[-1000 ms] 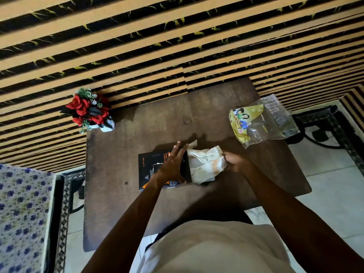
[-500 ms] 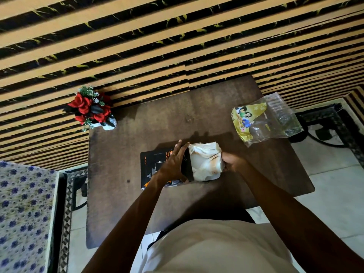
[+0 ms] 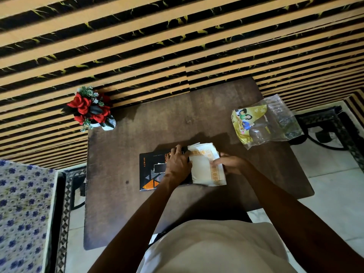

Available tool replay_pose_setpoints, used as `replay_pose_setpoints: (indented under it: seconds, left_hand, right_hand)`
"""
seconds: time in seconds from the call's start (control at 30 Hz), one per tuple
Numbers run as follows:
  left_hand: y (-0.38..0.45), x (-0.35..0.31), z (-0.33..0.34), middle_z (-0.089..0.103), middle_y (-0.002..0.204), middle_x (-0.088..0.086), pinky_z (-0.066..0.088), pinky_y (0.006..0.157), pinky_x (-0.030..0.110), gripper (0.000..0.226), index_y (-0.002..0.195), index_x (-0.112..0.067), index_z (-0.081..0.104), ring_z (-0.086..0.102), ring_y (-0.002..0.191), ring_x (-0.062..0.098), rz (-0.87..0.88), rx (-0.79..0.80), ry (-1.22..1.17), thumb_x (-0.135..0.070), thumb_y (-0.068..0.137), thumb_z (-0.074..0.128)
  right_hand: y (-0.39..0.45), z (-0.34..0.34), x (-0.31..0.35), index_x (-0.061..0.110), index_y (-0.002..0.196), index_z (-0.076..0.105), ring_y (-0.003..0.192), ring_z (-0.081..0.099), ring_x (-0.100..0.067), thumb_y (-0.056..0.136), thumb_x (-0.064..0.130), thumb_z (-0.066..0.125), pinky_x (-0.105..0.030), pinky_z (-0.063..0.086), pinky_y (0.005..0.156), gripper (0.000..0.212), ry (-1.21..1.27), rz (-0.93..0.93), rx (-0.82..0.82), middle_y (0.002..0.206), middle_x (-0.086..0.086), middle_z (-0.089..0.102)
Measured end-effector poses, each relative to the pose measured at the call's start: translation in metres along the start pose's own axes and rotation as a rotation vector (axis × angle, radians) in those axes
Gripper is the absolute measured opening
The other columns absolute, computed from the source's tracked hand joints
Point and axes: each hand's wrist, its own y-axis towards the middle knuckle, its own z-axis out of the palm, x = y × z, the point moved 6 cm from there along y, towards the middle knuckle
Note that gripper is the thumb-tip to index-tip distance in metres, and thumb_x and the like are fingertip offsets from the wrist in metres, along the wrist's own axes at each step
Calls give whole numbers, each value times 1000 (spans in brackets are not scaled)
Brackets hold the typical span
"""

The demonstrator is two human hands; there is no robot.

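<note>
A cream cloth with an orange patterned border lies folded flat on the dark wooden table, its left edge against a black book. My left hand rests palm down on the book's right part, fingers stretched toward the cloth's top left corner. At the cloth's right edge, my right hand presses down with its fingers on the orange border. Part of the book's cover is hidden under my left hand.
A small vase of red artificial roses stands at the table's far left corner. A clear plastic bag with a yellow printed label lies at the far right. A striped wall runs behind the table. A blue-flowered fabric is at the left.
The crumpled cloth has been folded over and flattened into a neat rectangle with its orange border now showing. My right hand shifted onto its right edge; the left hand stayed on the book.
</note>
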Motion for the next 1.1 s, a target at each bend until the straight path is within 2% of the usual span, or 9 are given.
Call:
replay_pose_setpoints:
  seconds: [0.1, 0.23, 0.37, 0.5, 0.67, 0.73, 0.83, 1.0, 1.1]
  left_hand:
    - [5, -5, 5, 29, 146, 12, 32, 108, 58, 67, 139, -25, 42, 26, 136, 36, -41, 124, 136, -40, 79, 68]
    - [5, -6, 12, 12, 157, 11, 22, 113, 60, 97, 146, -26, 32, 11, 144, 39, -31, 267, 210, -46, 65, 81]
    - [1, -7, 15, -5, 162, 9, 11, 117, 61, 109, 151, -26, 21, -3, 148, 41, -49, 277, 221, -46, 63, 83]
    - [4, -9, 20, -16, 162, 9, 6, 115, 65, 116, 152, -24, 18, -12, 147, 44, -33, 323, 169, -47, 60, 85]
    - [8, 11, 12, -10, 162, 11, 11, 117, 66, 122, 152, -24, 17, -8, 148, 41, 59, 319, -78, -39, 55, 89]
    - [5, 22, 7, -2, 162, 9, 9, 116, 68, 127, 153, -24, 13, -5, 148, 42, 90, 313, -24, -39, 53, 90]
    - [0, 38, 5, -1, 164, 6, -7, 110, 68, 138, 154, -23, 0, -10, 149, 39, 93, 282, 212, -48, 52, 89]
    - [4, 55, 8, -4, 164, 2, -2, 108, 73, 146, 153, -23, -7, -13, 149, 34, 63, 327, 74, -51, 47, 89]
    - [7, 55, 7, -4, 164, 1, -2, 108, 77, 146, 153, -23, -7, -14, 149, 34, 66, 340, 40, -49, 47, 90]
  right_hand:
    - [2, -3, -8, 10, 129, 48, 98, 65, -27, 85, 11, 66, -45, 54, 81, 47, 11, 17, 10, 109, -10, 67]
    - [6, 1, -4, 11, 133, 41, 105, 62, -29, 83, 12, 69, -48, 52, 86, 58, 3, -16, -70, 121, -12, 63]
    - [9, 9, -5, 10, 132, 42, 101, 59, -26, 88, 10, 64, -45, 51, 84, 49, 60, -37, -136, 122, -13, 61]
    - [14, 8, -15, 11, 133, 45, 111, 61, -31, 86, 10, 65, -56, 48, 97, 52, 156, -32, -123, 118, -12, 63]
    - [6, 11, -10, 13, 126, 52, 112, 61, -32, 86, 34, 66, -53, 45, 102, 47, 112, 92, -70, 120, -13, 64]
    - [9, 9, -8, 14, 128, 47, 115, 59, -32, 87, 27, 65, -53, 44, 103, 47, 46, 74, -87, 119, -11, 61]
    - [14, 9, -8, 16, 144, 31, 112, 57, -28, 86, 17, 65, -53, 44, 102, 67, -6, 30, -96, 130, -13, 57]
    - [12, 11, -10, 18, 151, 16, 114, 57, -29, 83, 9, 67, -45, 53, 82, 86, 124, -14, -32, 139, -14, 53]
    - [12, 19, -8, 16, 148, 21, 118, 57, -35, 85, 1, 64, -47, 53, 87, 78, 240, -68, -14, 137, -18, 53]
